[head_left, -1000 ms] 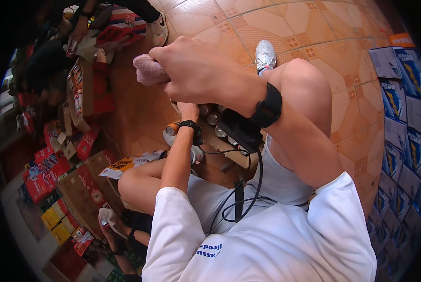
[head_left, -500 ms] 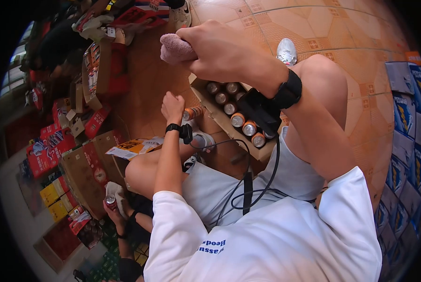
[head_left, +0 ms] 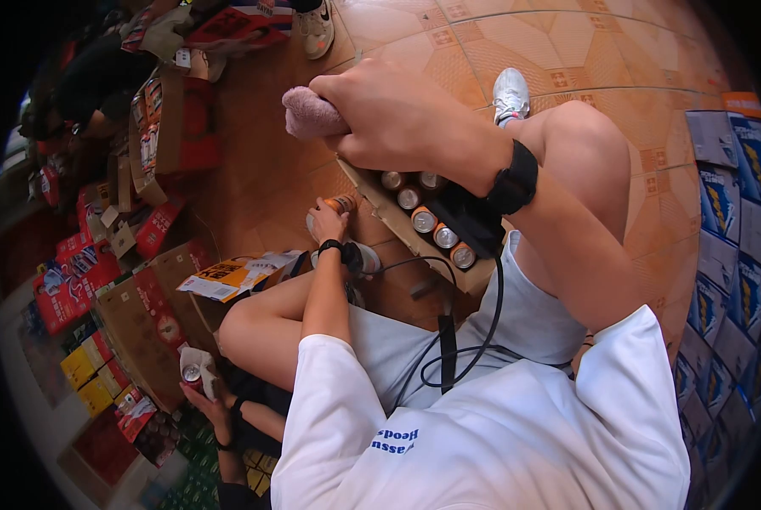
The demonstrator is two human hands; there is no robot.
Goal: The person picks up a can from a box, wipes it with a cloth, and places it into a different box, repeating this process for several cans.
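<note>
My right hand [head_left: 389,115] is closed around a bunched pink cloth [head_left: 312,112], raised above a cardboard box [head_left: 380,202]. Several orange cans [head_left: 423,221] stand in that box, their silver ends up. Lower and to the left, my left hand [head_left: 329,223] has its fingers closed on an orange can [head_left: 340,203] near the box's left side. A black object [head_left: 461,223] on a cable covers part of the box.
Blue-and-white packs [head_left: 721,204] are stacked at the right. Opened cartons [head_left: 151,297] and red packs [head_left: 74,289] lie at the left. A co-worker's hands [head_left: 215,404] hold a can and cloth at the lower left; another person [head_left: 100,81] bends at the upper left.
My left hand has moved down and right onto the orange can, which is now in its fingers. My right hand, still holding the pink cloth, has dropped slightly.
</note>
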